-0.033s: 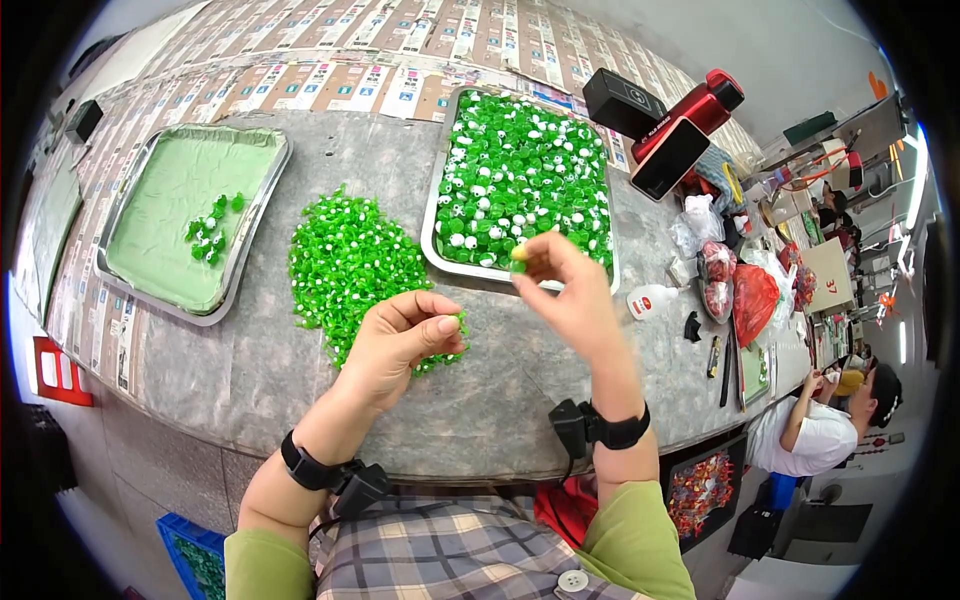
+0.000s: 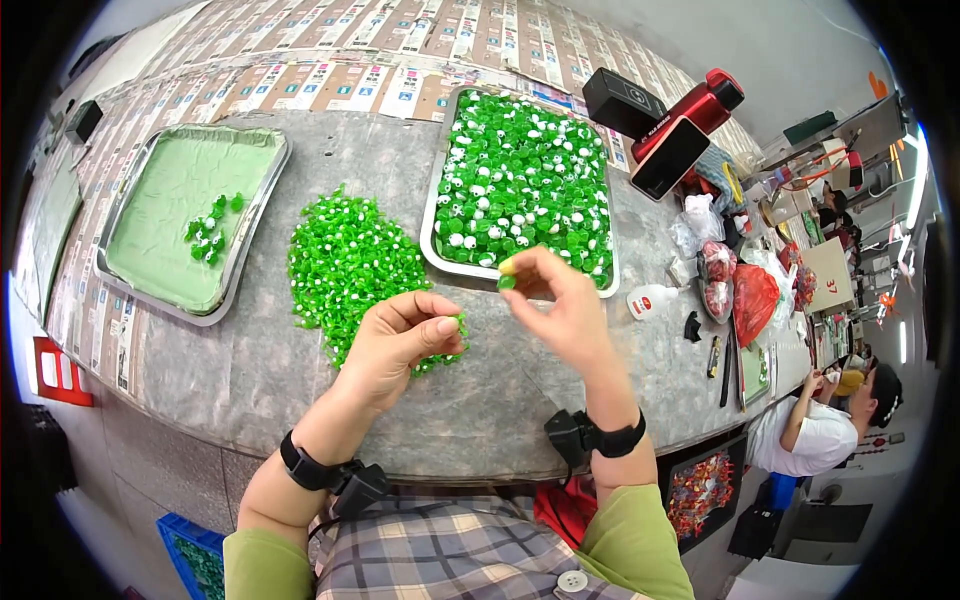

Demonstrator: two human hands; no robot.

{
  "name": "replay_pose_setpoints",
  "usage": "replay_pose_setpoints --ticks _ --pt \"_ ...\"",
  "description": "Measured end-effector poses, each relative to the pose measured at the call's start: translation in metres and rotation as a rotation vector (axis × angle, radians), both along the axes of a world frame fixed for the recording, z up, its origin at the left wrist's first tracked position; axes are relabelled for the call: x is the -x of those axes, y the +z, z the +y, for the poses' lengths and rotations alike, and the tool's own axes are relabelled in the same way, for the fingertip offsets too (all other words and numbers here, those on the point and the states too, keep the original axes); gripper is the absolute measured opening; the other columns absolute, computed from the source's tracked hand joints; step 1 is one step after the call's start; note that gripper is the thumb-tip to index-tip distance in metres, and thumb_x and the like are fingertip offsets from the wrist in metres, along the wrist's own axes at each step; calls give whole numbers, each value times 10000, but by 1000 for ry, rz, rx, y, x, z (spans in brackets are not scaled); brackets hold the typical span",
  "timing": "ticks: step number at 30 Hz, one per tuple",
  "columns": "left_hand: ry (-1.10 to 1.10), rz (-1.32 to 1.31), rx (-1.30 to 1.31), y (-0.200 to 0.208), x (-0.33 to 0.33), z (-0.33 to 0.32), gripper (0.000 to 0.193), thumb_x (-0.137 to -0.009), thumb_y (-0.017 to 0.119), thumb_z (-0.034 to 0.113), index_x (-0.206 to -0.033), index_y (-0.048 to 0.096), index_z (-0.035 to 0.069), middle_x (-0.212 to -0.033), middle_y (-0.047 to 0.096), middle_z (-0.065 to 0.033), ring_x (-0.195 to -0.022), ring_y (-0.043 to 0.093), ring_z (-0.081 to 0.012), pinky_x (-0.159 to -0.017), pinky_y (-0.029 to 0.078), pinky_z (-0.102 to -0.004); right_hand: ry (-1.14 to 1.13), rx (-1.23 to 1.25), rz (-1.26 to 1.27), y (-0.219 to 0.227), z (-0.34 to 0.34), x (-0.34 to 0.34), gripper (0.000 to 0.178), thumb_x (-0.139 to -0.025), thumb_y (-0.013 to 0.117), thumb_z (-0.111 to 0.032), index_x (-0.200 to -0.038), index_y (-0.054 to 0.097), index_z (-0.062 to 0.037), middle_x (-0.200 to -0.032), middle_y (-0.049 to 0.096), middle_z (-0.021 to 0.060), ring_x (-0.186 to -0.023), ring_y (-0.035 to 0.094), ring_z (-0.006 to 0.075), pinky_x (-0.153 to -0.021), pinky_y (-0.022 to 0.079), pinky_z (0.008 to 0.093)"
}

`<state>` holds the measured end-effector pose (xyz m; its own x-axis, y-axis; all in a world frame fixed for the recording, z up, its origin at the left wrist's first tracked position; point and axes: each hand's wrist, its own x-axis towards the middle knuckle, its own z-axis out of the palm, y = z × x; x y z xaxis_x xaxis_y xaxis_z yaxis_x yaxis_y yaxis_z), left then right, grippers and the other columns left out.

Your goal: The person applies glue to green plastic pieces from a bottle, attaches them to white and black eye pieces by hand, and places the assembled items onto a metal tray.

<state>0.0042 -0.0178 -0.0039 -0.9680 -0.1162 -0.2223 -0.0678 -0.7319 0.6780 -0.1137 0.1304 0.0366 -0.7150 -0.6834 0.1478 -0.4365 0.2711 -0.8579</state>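
Head view — glossy green beads (image 2: 345, 265), hands (image 2: 480, 320)

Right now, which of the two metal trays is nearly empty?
The left tray, lined pale green, holds only a few green pieces; the right tray is heaped full.

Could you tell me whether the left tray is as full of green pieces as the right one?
No, the left tray holds only a few green pieces, while the right tray is heaped.

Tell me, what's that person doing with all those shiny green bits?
A person sits at a grey table sorting small green pieces. The right hand pinches one green piece up near a full metal tray. The left hand rests curled on the edge of a loose green pile. Another tray on the left holds only a few pieces.
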Motion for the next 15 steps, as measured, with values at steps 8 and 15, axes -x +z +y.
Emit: replay_pose_setpoints --ticks 8,15 --pt "-24 49 110 4 6 7 131 -756 593 82 -866 569 14 -855 590 -56 -743 563 -114 -671 480 -248 161 -7 -102 -8 3 -27 193 -722 563 -8 -912 536 1 -812 571 39 -720 554 91 -639 430 212" --pt "-18 52 156 3 4 10 123 -756 592 79 -859 573 14 -841 591 -58 -742 563 -115 -667 479 -246 61 156 -488 -18 14 -26 201 -748 583 -67 -933 539 -2 -787 592 45 -663 556 75 -604 444 214"
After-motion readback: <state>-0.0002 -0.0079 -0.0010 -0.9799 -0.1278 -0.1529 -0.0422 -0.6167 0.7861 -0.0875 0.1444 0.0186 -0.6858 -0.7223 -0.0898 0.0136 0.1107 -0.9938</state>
